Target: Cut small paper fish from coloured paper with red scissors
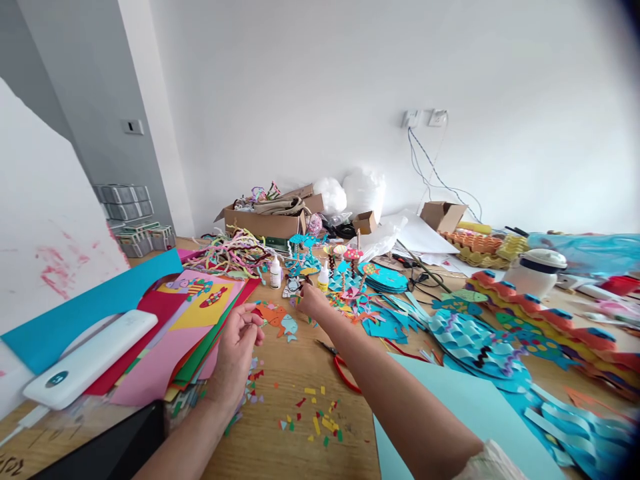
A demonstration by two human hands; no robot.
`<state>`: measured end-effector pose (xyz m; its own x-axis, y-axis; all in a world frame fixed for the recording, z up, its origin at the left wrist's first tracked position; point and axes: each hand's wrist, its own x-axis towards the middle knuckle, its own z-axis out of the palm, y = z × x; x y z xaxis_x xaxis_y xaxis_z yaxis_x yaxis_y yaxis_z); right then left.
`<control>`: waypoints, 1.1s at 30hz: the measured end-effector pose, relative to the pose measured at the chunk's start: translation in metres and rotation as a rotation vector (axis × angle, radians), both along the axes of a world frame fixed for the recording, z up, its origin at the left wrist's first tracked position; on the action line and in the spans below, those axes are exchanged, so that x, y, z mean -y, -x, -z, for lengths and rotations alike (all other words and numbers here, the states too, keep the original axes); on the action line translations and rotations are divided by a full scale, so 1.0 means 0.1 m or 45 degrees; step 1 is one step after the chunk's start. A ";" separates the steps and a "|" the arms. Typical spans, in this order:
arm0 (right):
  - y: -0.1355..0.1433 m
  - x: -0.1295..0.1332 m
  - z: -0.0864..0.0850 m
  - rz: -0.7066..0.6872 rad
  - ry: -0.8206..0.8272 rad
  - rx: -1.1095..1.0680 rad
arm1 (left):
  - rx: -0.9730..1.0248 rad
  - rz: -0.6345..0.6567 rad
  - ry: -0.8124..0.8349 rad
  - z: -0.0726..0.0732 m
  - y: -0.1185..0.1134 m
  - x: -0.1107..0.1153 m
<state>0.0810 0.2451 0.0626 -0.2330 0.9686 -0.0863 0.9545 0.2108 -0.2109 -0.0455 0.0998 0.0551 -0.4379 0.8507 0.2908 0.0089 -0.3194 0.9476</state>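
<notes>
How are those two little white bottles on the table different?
The left bottle has a pale label, while the right bottle has a yellow one. The right bottle appears just beside the right hand; the left bottle stands farther from it. Both are white, upright and have pointed tops.

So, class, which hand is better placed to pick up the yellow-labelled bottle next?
Probably the right hand: it is extended close to the bottle, while the left hand is nearer the body, beside the paper.
</notes>
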 end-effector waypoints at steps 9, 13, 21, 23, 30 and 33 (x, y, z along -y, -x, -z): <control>-0.12 0.26 -0.03 -0.116 -0.045 0.055 | -0.146 0.030 -0.027 0.06 0.01 -0.04; -0.16 0.30 -0.11 -0.101 -0.091 -0.002 | -0.165 -0.042 -0.038 0.04 0.08 -0.09; -0.13 0.62 -0.36 -0.213 -0.115 -0.304 | -0.505 -0.212 0.074 -0.40 0.24 -0.69; -0.16 0.73 -0.40 -0.239 -0.081 -0.373 | -0.655 -0.247 0.173 -0.50 0.38 -0.87; -0.50 1.23 -0.43 -0.312 0.104 -0.572 | -1.067 -0.285 0.701 -0.40 1.46 -0.81; -0.64 1.43 -0.38 -0.304 0.171 -0.637 | -1.219 -0.318 0.945 -0.30 1.85 -0.62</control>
